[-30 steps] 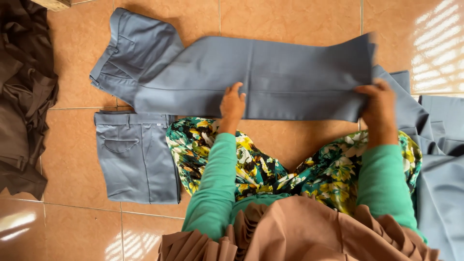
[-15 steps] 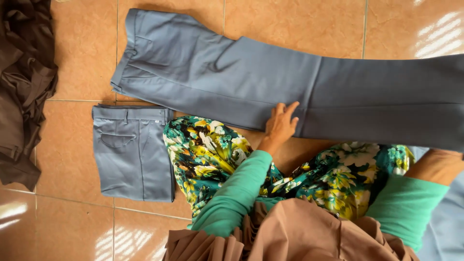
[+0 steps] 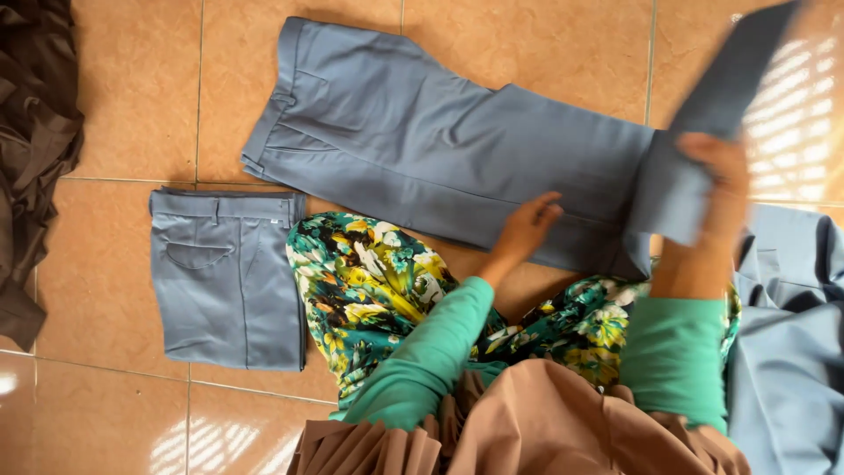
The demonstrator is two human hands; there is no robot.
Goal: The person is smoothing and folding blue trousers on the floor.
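Grey trousers (image 3: pixel 422 158) spread flat on tiled floor (image 3: pixel 132 105); left hand (image 3: pixel 527 229) open, pressing mid-leg as anchor; right hand (image 3: pixel 716 189) gripping lifted leg end for folding over.

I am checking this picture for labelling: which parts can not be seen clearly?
Head view only:
- Right hand: motion-blurred; grip on the lifted trouser leg unclear.
- Blue-grey pile: cut off by the right edge.
- Dark brown cloth: cut off by the left edge.

Folded trousers (image 3: pixel 227 277) left of spread trousers (image 3: pixel 440 158) (floor)
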